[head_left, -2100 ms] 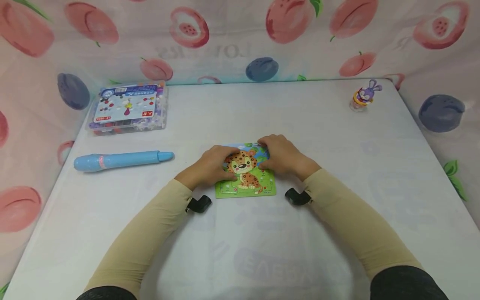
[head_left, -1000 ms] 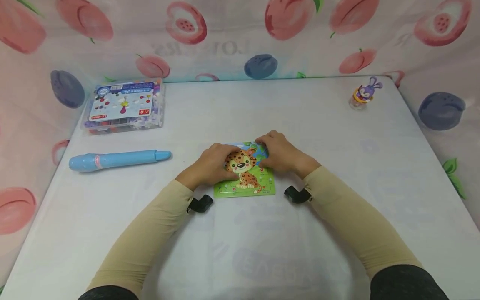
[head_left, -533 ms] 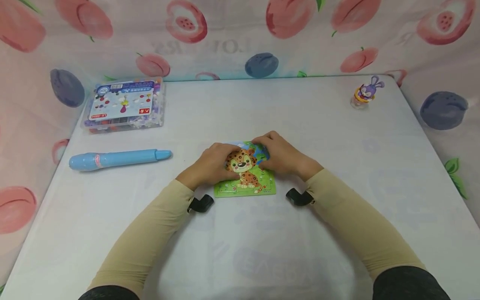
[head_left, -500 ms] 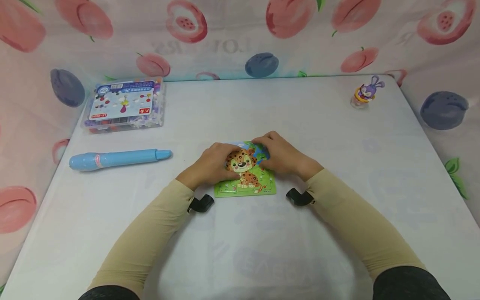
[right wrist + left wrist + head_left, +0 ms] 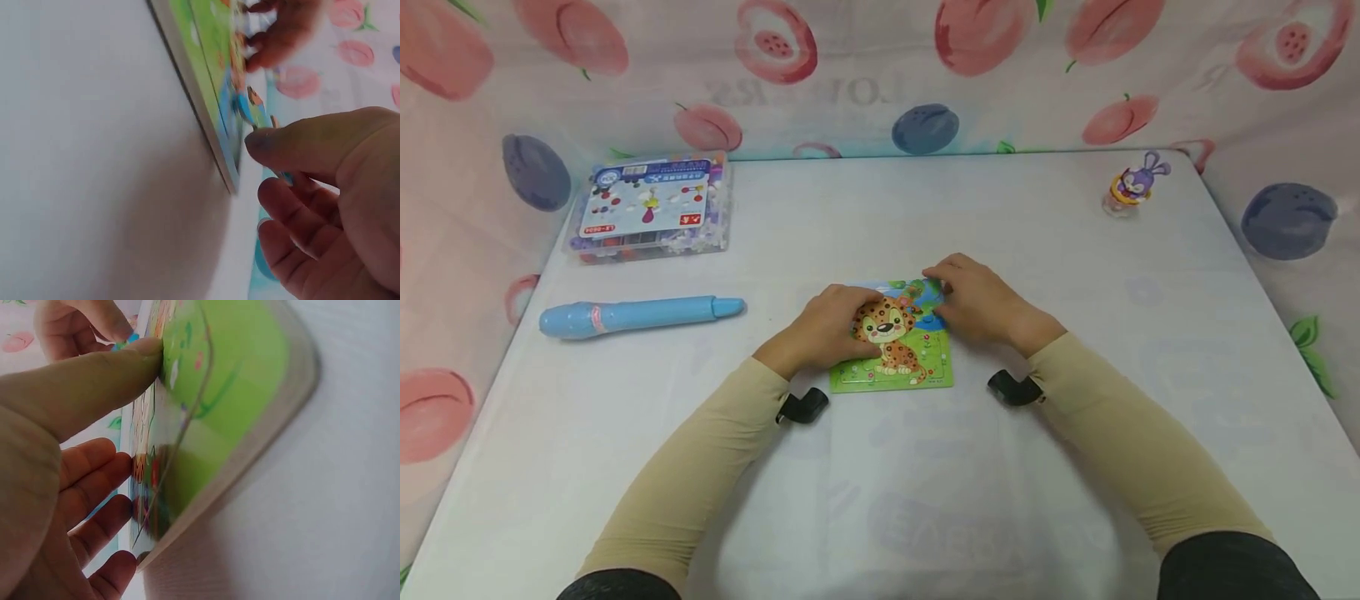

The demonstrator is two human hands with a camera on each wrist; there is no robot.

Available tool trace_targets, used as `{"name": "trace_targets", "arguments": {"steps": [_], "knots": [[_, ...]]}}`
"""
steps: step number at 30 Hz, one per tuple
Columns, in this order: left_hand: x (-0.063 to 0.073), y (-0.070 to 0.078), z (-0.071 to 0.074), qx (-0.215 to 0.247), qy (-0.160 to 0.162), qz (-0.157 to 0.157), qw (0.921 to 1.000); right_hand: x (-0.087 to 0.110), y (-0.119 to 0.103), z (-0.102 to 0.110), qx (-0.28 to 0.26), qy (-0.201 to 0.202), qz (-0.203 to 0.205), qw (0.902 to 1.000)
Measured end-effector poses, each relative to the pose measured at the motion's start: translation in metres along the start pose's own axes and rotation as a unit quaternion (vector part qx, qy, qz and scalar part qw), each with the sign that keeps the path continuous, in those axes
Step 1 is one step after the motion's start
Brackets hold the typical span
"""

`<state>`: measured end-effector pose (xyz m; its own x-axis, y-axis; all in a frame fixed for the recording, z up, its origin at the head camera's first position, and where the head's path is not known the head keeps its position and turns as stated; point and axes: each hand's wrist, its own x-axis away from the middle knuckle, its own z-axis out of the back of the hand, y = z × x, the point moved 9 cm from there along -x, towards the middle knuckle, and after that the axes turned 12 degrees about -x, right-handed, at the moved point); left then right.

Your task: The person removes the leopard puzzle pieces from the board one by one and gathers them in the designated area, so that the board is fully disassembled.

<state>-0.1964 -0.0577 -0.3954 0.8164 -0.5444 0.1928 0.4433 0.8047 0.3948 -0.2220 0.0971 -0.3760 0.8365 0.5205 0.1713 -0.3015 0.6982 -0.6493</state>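
A jigsaw puzzle board with a spotted leopard cub on a green and blue scene lies flat on the white table. My left hand holds its left side, the thumb on the picture and the curved fingertips towards the far left corner. Beside the upper right corner, my right hand pinches a small blue and green puzzle piece between thumb and fingers. That piece stands tilted above the board's surface in the right wrist view. The left palm hides part of the board's left edge.
A light blue tube-shaped toy lies to the left. Behind it stands a clear plastic box of small colourful parts. A purple rabbit figure on a small jar stands at the back right. A fruit-print cloth surrounds the table.
My right hand has drawn back right and slightly away from me, uncovering the board's upper right corner, with a piece in its fingers. The left hand has barely moved.
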Motion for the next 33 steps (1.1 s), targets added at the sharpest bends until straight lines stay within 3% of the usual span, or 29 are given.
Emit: {"name": "trace_targets", "arguments": {"steps": [10, 23, 33], "knots": [[0.0, -0.001, -0.001, -0.005, -0.005, 0.009, 0.9999, 0.026, 0.047, 0.038, -0.025, 0.037, -0.06, 0.9972], [0.001, 0.0, -0.002, -0.005, -0.001, 0.007, 1.0, 0.07, 0.118, 0.074, -0.035, 0.05, -0.156, 0.9859], [0.002, 0.0, -0.004, -0.016, -0.001, 0.007, 0.9998, 0.092, 0.146, 0.084, -0.02, 0.057, -0.169, 0.9837]]}}
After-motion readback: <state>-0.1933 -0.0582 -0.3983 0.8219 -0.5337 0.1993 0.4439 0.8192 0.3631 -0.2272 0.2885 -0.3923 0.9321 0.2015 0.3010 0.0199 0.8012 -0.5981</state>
